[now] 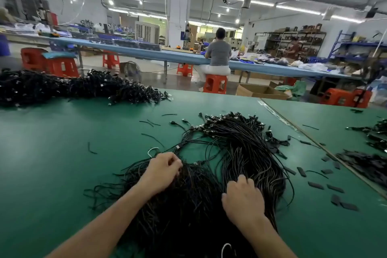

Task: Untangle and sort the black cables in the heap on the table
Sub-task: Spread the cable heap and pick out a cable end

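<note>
The left hand (162, 170) and the right hand (243, 197) are set apart in the heap of black cables (240, 148) on the green table (62, 153).
A few strands are pinched by the curled fingers of the left hand, while a thicker bunch is gripped by the right hand. Should the strands be pulled hard, crossed loops would likely be drawn into tighter knots, and the plugs (219, 123) at the far end could be caught on neighbouring cables and strained. The straighter bunch on the right could also be dragged into the tangle, and the short black pieces (316, 185) lying near it could be swept in.
</note>
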A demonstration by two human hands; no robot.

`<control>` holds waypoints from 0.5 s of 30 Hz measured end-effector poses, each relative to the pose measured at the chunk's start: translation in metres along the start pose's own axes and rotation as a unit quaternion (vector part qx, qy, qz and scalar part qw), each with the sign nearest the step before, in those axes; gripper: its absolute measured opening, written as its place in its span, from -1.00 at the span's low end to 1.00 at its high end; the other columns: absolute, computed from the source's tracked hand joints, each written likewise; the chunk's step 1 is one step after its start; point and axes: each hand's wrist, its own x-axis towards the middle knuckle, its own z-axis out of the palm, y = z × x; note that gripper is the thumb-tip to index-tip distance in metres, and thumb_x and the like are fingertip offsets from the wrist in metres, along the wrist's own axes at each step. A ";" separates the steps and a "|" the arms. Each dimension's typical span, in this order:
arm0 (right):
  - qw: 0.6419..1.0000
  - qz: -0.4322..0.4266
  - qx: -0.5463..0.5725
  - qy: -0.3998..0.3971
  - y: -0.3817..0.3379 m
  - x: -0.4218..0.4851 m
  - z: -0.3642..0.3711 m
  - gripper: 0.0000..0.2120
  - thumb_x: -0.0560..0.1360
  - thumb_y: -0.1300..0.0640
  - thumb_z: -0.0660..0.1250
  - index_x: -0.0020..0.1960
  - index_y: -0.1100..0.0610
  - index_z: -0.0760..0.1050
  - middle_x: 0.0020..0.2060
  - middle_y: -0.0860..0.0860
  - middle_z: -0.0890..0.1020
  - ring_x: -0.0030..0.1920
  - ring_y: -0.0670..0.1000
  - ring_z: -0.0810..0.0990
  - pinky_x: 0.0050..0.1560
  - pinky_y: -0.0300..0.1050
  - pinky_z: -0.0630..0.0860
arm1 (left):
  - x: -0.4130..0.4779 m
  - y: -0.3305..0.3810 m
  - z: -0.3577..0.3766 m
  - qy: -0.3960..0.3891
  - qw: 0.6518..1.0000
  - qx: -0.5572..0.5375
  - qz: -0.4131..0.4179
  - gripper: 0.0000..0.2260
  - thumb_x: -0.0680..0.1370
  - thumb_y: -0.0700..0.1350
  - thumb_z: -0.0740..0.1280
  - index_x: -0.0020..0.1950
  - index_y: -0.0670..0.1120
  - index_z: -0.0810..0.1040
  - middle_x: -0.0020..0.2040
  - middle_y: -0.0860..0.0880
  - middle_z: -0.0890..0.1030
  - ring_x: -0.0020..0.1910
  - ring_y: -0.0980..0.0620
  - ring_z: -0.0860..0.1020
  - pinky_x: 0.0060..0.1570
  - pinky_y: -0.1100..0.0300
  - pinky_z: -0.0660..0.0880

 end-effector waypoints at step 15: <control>0.980 0.079 0.160 -0.092 -0.004 0.034 -0.012 -0.82 0.61 0.08 0.22 -0.17 0.05 0.42 -0.23 -0.03 0.61 -0.16 -0.01 0.56 0.09 0.01 0.31 | -0.011 -0.020 0.020 0.049 0.998 -0.013 0.044 -0.87 0.57 -0.06 0.39 -0.18 0.08 0.54 -0.28 0.08 0.61 -0.26 0.15 0.55 -0.20 0.23 0.53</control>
